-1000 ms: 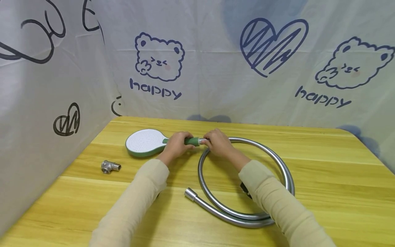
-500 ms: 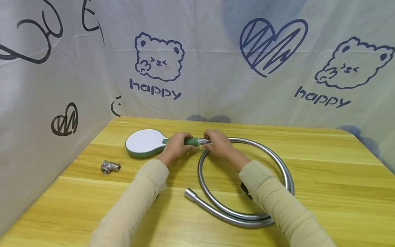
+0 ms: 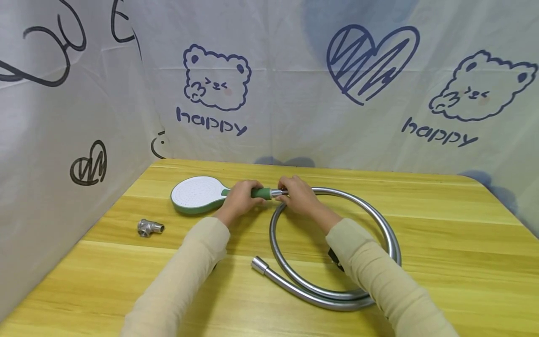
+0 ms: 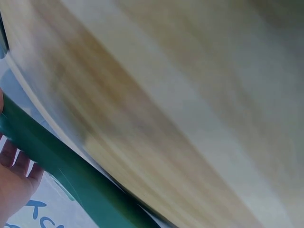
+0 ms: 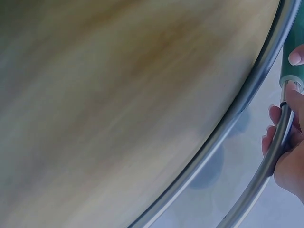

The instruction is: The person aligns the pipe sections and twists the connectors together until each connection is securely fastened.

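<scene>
On the wooden surface (image 3: pixel 455 243), the silver shower hose (image 3: pixel 337 306) lay coiled around three o'clock, its free end pointing toward ten o'clock. The green-and-white handheld shower head (image 3: pixel 200 193) was at ten o'clock, spray face upward. The grip of the left hand (image 3: pixel 241 198) was curled around its handle; that of the right hand (image 3: pixel 298 194) pinched the hose's other end, at the handle's tip. The metal tee fitting (image 3: pixel 150 228) lay eight o'clock from the spray face.
</scene>
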The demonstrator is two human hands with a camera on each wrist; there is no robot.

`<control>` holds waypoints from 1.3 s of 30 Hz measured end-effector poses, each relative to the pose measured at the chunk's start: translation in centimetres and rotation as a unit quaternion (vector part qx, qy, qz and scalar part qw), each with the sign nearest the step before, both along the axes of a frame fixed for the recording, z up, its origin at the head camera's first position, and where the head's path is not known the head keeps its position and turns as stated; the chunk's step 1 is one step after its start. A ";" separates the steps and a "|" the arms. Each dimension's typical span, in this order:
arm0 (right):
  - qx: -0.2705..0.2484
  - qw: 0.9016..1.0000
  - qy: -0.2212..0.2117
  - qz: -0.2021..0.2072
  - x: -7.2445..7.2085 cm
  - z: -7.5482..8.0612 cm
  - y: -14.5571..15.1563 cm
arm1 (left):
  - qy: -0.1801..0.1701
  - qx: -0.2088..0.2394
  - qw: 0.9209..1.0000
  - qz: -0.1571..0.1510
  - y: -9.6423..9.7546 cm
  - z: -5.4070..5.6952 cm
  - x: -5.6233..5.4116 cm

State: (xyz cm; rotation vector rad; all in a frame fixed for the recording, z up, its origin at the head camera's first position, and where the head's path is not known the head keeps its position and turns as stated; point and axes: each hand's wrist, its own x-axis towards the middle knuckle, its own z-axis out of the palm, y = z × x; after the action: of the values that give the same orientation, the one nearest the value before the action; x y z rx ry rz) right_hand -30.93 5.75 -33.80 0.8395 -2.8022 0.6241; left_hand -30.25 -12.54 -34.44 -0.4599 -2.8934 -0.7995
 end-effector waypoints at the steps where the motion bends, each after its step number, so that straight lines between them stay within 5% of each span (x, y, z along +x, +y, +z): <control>1: -0.001 1.000 0.000 0.000 0.0 0.0 0.0 | 0.000 0.000 1.000 -0.001 0.0 0.0 0.0; 20: 0.032 0.999 0.024 0.007 -0.2 -0.1 -0.2 | 0.009 -0.006 1.000 0.001 0.1 0.0 -0.1; 39: 0.020 1.000 -0.012 -0.012 0.2 0.2 -0.3 | -0.003 -0.007 1.000 0.001 0.2 0.2 0.1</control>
State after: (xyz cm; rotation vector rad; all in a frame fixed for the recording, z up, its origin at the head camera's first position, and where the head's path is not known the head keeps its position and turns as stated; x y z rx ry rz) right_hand -30.75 5.50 -33.59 0.8106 -2.8504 0.5812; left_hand -30.18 -12.38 -34.24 -0.4553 -2.9064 -0.7829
